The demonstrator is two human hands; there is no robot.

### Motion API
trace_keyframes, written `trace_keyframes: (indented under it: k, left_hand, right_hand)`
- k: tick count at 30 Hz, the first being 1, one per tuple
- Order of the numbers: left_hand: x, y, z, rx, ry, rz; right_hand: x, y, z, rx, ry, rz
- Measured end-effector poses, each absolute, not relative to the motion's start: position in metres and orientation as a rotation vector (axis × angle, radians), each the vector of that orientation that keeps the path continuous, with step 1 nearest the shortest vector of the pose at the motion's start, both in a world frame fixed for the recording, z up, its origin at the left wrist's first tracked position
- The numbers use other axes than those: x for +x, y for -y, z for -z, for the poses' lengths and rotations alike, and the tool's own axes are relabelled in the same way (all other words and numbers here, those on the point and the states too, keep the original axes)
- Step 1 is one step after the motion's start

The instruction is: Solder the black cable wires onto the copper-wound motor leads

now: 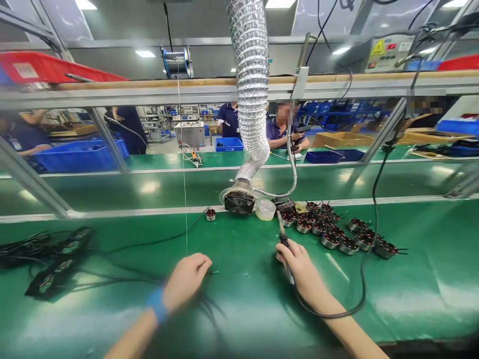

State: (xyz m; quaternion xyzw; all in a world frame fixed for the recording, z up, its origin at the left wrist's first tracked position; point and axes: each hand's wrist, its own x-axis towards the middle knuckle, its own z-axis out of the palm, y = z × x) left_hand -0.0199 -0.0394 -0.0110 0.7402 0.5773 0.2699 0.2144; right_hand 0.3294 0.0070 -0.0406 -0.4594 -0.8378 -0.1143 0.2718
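Observation:
My left hand [187, 279], with a blue band at the wrist, is closed over the green mat. Its thumb and fingers pinch a thin black cable, whose small end [214, 272] pokes out beyond the fingertips. Blurred dark cables pass below this hand. A thin solder wire [185, 209] drops from the spool [175, 62] and reaches down behind the hand. My right hand [301, 271] is wrapped around a soldering iron [284, 237], its tip pointing up and away. Several round motors [330, 240] with copper windings lie beyond and right of it. One more motor [210, 215] stands alone at the back.
A silver duct [252, 89] comes down to a black fan [239, 203], beside a round clear container [265, 210]. Black cables and circuit boards [60, 269] lie at left. The iron's cord [362, 279] loops at right. Co-workers sit or stand beyond the metal frame.

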Motion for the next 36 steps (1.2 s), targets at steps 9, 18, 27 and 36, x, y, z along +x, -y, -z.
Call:
trace_keyframes:
  k: [9, 18, 27, 36]
  left_hand:
    - [-0.007, -0.022, 0.0, 1.875, -1.452, -0.825]
    - [-0.014, -0.023, 0.0, 1.77, -1.423, -0.853]
    - [-0.005, -0.033, -0.004, 1.511, -1.291, -0.693]
    - [0.014, -0.038, -0.006, 1.4, -1.349, -0.779]
  right_hand:
    - [0.211, -0.025, 0.019, -0.808, 2.363, -0.233]
    - [0.208, -0.031, 0.048, -1.004, 1.943, -0.28]
    - [0.195, -0.036, 0.066, -0.911, 1.689, -0.631]
    - [0.195, -0.038, 0.07, -0.862, 1.623, -0.769]
